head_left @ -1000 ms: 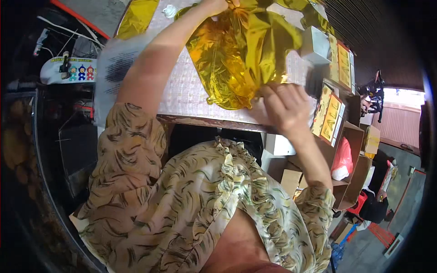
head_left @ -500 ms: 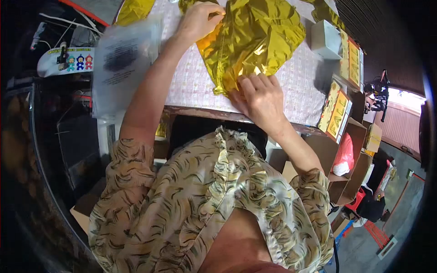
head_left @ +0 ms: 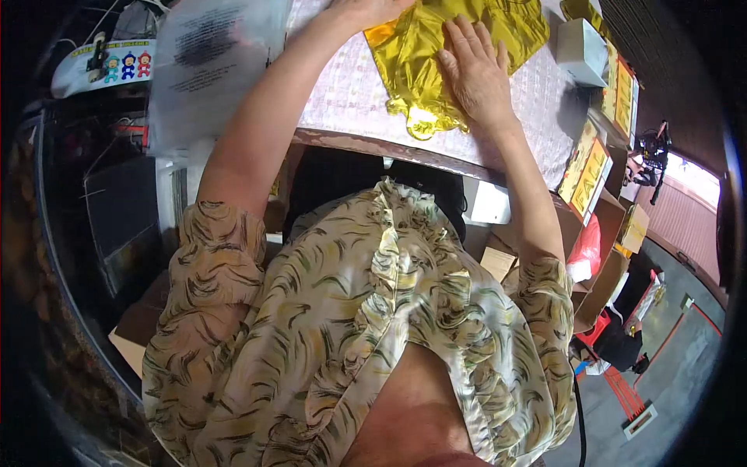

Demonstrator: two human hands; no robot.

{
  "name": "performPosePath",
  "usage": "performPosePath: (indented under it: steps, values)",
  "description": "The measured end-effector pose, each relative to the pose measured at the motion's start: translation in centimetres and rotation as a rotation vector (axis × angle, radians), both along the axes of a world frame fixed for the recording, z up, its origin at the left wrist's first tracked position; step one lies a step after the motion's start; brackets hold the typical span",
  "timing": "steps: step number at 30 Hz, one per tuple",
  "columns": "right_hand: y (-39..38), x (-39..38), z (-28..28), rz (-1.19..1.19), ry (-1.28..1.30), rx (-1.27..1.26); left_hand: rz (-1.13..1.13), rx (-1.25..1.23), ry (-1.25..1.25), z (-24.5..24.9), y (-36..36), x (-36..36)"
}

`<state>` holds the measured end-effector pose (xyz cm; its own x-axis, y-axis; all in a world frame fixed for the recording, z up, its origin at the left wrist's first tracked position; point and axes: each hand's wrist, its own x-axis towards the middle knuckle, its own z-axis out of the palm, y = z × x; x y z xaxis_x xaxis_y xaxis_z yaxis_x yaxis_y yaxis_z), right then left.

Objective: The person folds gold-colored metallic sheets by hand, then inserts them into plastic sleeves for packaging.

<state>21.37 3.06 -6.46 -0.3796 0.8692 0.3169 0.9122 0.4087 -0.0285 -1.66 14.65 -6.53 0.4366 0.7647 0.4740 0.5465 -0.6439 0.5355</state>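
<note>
Head view: the gold foil [head_left: 408,66], wrinkled and shiny, lies on the desk [head_left: 334,89] in front of me, its near end just short of the worn desk edge [head_left: 373,144]. Far to the left of the foil, beyond the desk, I see a white skateboard [head_left: 109,68] with little coloured cartoon figures on it. Between that and the foil rests a clear plastic sheet [head_left: 206,86] with dark print. Under the foil runs a pale, pinkish checked cloth [head_left: 537,97]. Just right of the foil stands a white box [head_left: 582,50]; further right of it, along the side of the desk, are a nearer printed card [head_left: 589,179] reading FALL and a farther, similar card [head_left: 621,89]. Well to the right of the foil and lower come a pink-and-white bag [head_left: 585,253], a ribbed shutter [head_left: 689,191] and the grey floor [head_left: 685,358].

My left arm reaches forward, almost straight, left of the foil. The left hand [head_left: 375,9] meets the foil's upper left side, partly cut off by the frame, so I cannot tell whether its fingers pinch. My right hand [head_left: 482,82] lies palm down on the foil's right part, fingers pointing away from me and slightly spread.
</note>
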Motion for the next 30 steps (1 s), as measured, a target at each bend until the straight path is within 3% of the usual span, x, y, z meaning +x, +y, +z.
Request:
performPosePath:
  steps: [4, 8, 11, 23, 30]
  values:
    - [-0.1, 0.9, -0.7, 0.011, 0.011, -0.043, -0.002, -0.13, -0.071, 4.4, -3.2, -0.5]
    - [-0.9, 0.9, -0.3, 0.03, 0.047, -0.066, -0.018, 0.024, -0.034, -0.4, -0.2, -0.1]
    - [-1.1, 0.8, 0.1, 0.044, 0.071, -0.083, -0.011, -0.058, 0.057, -0.2, 0.3, -0.2]
    - [-1.6, 0.2, 1.0, 0.021, 0.094, -0.169, 0.049, 0.02, 0.001, -0.3, 1.0, 0.9]
    - [-2.1, 0.1, 1.6, 0.025, 0.11, -0.169, 0.141, 0.1, 0.036, -0.6, 5.1, 2.1]
